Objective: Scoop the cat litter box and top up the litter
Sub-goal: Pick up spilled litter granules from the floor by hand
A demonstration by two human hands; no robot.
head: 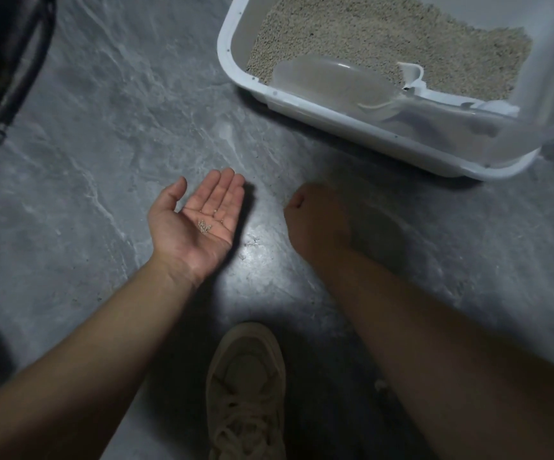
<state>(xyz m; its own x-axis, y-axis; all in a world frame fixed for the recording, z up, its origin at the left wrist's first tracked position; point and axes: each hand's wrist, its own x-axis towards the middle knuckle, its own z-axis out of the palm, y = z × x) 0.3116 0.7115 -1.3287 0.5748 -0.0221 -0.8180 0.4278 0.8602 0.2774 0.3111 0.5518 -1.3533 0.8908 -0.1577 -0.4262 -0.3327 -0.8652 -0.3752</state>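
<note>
A white litter box [305, 109] sits at the upper right, filled with beige litter [385, 38]. A translucent scoop [332, 81] lies inside against its near wall. My left hand [199, 220] is held palm up above the floor, fingers straight, with several litter grains [205, 225] lying in the palm. My right hand [315, 220] hovers low over the floor to the right of it, back up, fingers curled under; what the fingertips hold is hidden. A few loose grains [252, 242] lie on the floor between the hands.
The floor [103, 127] is grey marbled tile. My beige laced shoe [245, 393] stands at the bottom centre. A dark object with a strap [6, 71] fills the upper left corner.
</note>
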